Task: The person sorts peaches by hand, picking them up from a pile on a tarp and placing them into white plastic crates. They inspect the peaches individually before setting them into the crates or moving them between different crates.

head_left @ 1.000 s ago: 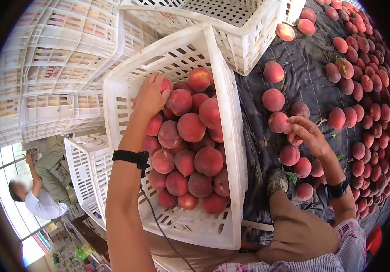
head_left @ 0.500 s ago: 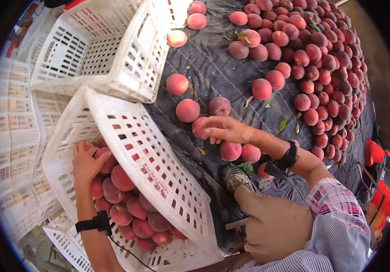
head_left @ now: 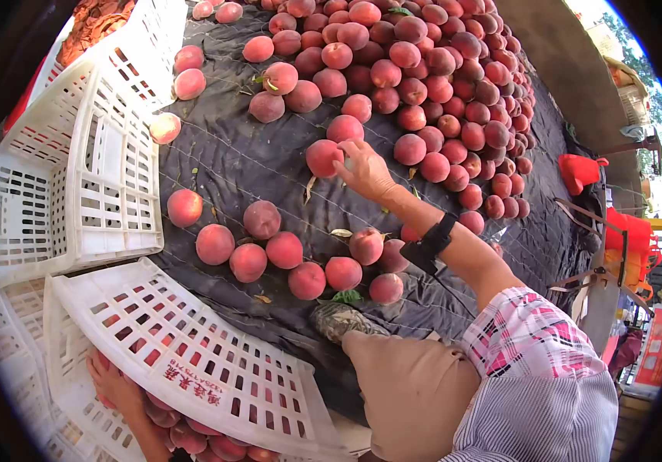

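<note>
My right hand [head_left: 365,171] reaches out over the dark ground sheet [head_left: 231,165]. Its bent fingers are closed on the right side of a red peach [head_left: 321,158], which rests on the sheet beside another peach [head_left: 345,128]. At lower left, my left hand [head_left: 111,383] is inside a tilted white crate [head_left: 192,346], fingers curled round a peach, partly hidden by the crate wall. More peaches [head_left: 188,436] lie in that crate below the hand. Several loose peaches [head_left: 284,250] are spread between the crate and my right arm.
A large heap of peaches [head_left: 431,85] covers the sheet's far right. Another white crate [head_left: 77,177] stands on its side at the left. My shoe [head_left: 342,319] rests on the sheet near the tilted crate. Red bags [head_left: 579,173] are at the right edge.
My right hand has left a peach near the crate and reached farther out to another by the heap. My left hand stays in the crate. The view has shifted right.
</note>
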Tool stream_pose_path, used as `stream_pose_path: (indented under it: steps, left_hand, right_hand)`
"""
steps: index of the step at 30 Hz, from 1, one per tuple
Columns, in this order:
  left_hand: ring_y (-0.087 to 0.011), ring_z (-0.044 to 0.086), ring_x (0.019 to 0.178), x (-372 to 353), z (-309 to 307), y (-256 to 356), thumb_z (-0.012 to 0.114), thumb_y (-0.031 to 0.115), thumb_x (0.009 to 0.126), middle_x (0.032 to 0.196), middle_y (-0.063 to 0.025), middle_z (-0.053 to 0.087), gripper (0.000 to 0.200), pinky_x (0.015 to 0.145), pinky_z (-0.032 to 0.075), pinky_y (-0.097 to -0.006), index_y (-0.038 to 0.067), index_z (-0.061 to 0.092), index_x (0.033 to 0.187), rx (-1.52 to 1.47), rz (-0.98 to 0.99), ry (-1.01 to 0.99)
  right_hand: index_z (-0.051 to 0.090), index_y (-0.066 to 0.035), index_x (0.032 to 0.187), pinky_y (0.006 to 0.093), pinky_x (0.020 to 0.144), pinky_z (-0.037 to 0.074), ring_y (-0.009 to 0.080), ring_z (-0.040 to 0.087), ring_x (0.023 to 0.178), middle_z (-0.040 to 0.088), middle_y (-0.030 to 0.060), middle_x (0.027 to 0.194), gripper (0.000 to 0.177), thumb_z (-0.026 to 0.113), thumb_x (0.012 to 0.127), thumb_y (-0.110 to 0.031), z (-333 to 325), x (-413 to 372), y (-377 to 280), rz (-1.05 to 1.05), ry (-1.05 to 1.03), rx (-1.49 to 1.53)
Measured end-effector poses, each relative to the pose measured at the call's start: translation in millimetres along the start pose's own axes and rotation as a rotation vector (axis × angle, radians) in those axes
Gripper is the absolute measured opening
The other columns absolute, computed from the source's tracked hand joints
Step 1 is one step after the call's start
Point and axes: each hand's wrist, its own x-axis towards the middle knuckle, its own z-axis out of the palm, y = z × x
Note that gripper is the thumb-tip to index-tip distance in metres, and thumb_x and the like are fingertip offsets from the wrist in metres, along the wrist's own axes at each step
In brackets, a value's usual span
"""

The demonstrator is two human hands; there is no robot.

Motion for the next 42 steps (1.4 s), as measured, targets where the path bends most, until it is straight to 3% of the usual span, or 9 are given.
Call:
stream_pose_path:
  steps: [5, 11, 13, 19, 25, 29, 33, 37, 42]
  left_hand:
    - [-0.0458, 0.033, 0.128, 2, -3, -6, 0.041, 0.053, 0.090, 0.139, -0.0165, 0.041, 0.059, 0.103, 0.031, -0.0556, 0.009, 0.057, 0.125, 0.022, 0.134, -0.002]
    - [-0.0467, 0.033, 0.127, 4, -2, 4, 0.050, 0.051, 0.087, 0.137, -0.0187, 0.042, 0.058, 0.102, 0.032, -0.0562, 0.008, 0.056, 0.125, 0.003, 0.044, 0.023]
    - [-0.0462, 0.035, 0.127, 4, -5, 9, 0.053, 0.045, 0.086, 0.136, -0.0183, 0.043, 0.058, 0.101, 0.034, -0.0551, 0.005, 0.053, 0.127, 0.027, -0.073, 0.015]
    - [-0.0461, 0.038, 0.125, 4, -8, 8, 0.056, 0.042, 0.084, 0.136, -0.0183, 0.042, 0.061, 0.100, 0.036, -0.0531, 0.001, 0.049, 0.128, -0.105, -0.235, 0.012]
    - [-0.0408, 0.033, 0.130, 7, -20, 21, 0.055, 0.041, 0.084, 0.138, -0.0152, 0.042, 0.050, 0.103, 0.032, -0.0520, 0.005, 0.061, 0.119, -0.041, -0.105, -0.041]
    - [-0.0368, 0.033, 0.129, 4, -39, 27, 0.069, 0.031, 0.074, 0.137, -0.0141, 0.044, 0.029, 0.104, 0.028, -0.0511, 0.005, 0.068, 0.087, -0.124, 0.008, -0.005]
    - [-0.0348, 0.035, 0.129, 2, -46, 23, 0.072, 0.039, 0.072, 0.135, -0.0125, 0.046, 0.047, 0.103, 0.031, -0.0482, 0.007, 0.065, 0.105, -0.107, -0.030, -0.042]
    - [-0.0288, 0.032, 0.131, 1, -41, 24, 0.072, 0.049, 0.070, 0.136, -0.0094, 0.045, 0.068, 0.105, 0.026, -0.0469, 0.009, 0.055, 0.122, -0.160, -0.130, 0.032]
    - [-0.0273, 0.031, 0.133, -2, -43, 22, 0.073, 0.050, 0.068, 0.138, -0.0105, 0.042, 0.088, 0.107, 0.024, -0.0459, 0.006, 0.038, 0.136, -0.240, -0.152, 0.031]
  right_hand:
    - [0.055, 0.000, 0.111, 0.0442, 0.084, 0.048, 0.0392, 0.057, 0.099, 0.057, 0.0211, 0.107, 0.040, 0.061, 0.083, -0.029, -3, 30, 75, 0.281, 0.139, 0.049]
    - [0.048, 0.009, 0.126, 0.0394, 0.091, 0.048, 0.0337, 0.058, 0.110, 0.054, 0.0256, 0.124, 0.084, 0.066, 0.075, -0.056, -14, 83, 99, 1.020, -0.060, 0.443]
    - [0.043, 0.009, 0.131, 0.0383, 0.095, 0.046, 0.0357, 0.056, 0.112, 0.054, 0.0247, 0.125, 0.096, 0.069, 0.070, -0.060, 0, 103, 110, 1.019, -0.205, 0.425]
    - [0.039, 0.001, 0.133, 0.0344, 0.095, 0.044, 0.0314, 0.056, 0.113, 0.055, 0.0229, 0.121, 0.094, 0.073, 0.063, -0.050, 19, 118, 87, 0.658, 0.068, 0.294]
    - [0.044, -0.008, 0.128, 0.0343, 0.066, 0.056, 0.0274, 0.062, 0.096, 0.055, 0.0167, 0.117, 0.057, 0.057, 0.088, -0.046, -34, 100, -10, 0.558, -0.547, 1.805]
    - [0.043, -0.008, 0.132, 0.0283, 0.069, 0.051, 0.0192, 0.059, 0.100, 0.055, 0.0077, 0.119, 0.067, 0.060, 0.085, -0.051, -30, 112, -108, 0.329, -0.785, 1.247]
    - [0.045, 0.001, 0.131, 0.0331, 0.095, 0.045, 0.0203, 0.055, 0.108, 0.055, 0.0123, 0.120, 0.075, 0.064, 0.081, -0.051, -49, 117, -238, -0.115, -0.888, 1.107]
    - [0.055, 0.000, 0.120, 0.0322, 0.088, 0.048, 0.0185, 0.059, 0.099, 0.061, 0.0098, 0.108, 0.066, 0.069, 0.078, -0.049, -56, 126, -357, -0.451, -0.892, 1.037]
    - [0.056, -0.005, 0.114, 0.0344, 0.080, 0.050, 0.0234, 0.063, 0.091, 0.062, 0.0123, 0.105, 0.054, 0.073, 0.071, -0.032, -24, 109, -466, -1.059, -0.733, 0.401]
